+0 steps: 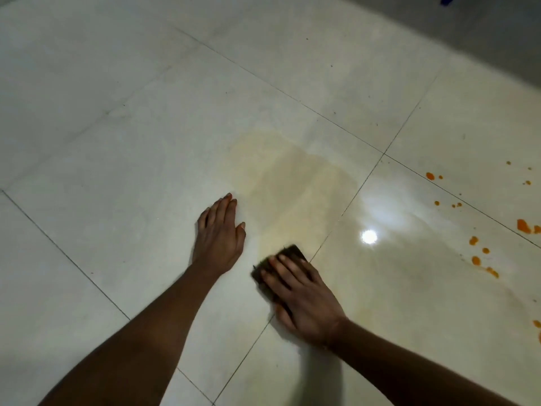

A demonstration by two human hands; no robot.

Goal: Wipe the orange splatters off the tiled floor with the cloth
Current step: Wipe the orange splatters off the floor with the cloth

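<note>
- Right hand (304, 300): fingers (281, 268) straight and close together, pressing the cloth (292, 251) flat on the tiled floor (117, 142), likely for wiping pressure.
- Left hand (219, 238): just left of cloth, palm down, fingers together, apparently bracing.
- Yellowish smear (292, 177): beyond cloth.
- Orange splatters (475, 259): well right of cloth, unwiped.

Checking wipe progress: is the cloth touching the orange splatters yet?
Apart. The head view shows the cloth under the right hand, with tile between it and the orange splatters.

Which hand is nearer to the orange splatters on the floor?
Right. The right hand, on the dark cloth, lies left of the orange splatters; the left hand rests flat farther left.
</note>
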